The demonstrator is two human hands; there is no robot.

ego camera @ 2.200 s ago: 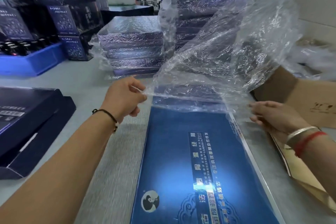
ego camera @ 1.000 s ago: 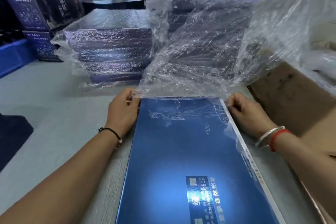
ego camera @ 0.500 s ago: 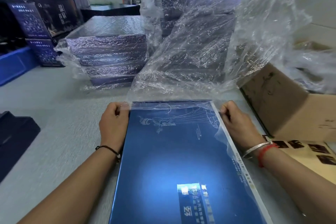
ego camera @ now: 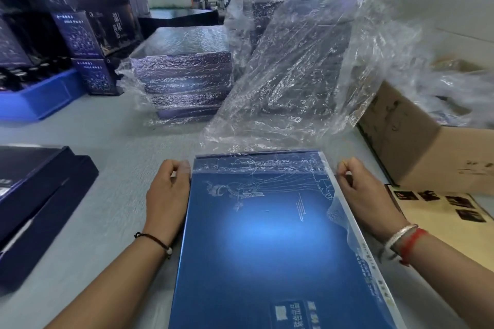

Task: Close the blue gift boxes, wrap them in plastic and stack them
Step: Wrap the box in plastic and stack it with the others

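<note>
Nearest, on the table: flat rectangular glossy blue gift box [ego camera: 267, 243], lid closed, lying on the grey tabletop [ego camera: 112, 203].
Long axis: runs straight away from the person; far short end points at the wrapped stacks, near end runs out of view below.
Left hand [ego camera: 167, 192]: fingers curled, pinching the clear crinkled plastic wrap [ego camera: 307, 75] at the box's far left corner.
Right hand [ego camera: 365, 192]: fingers curled, pinching the same wrap at the far right corner.
Wrap: mouth pulled just over the far end of the lid; the rest billows up and away behind the box.
Left edge: bare tabletop beside it, then open dark navy boxes [ego camera: 34, 200], well apart.
Right edge: a strip of table, then a tan printed sheet [ego camera: 454, 219] and a brown cardboard carton [ego camera: 427, 147] near the far corner.
Beyond: bare table, then a stack of plastic-wrapped blue boxes [ego camera: 184, 80]; a second stack shows through the billowing wrap.
Far left: blue plastic crate [ego camera: 40, 99].
</note>
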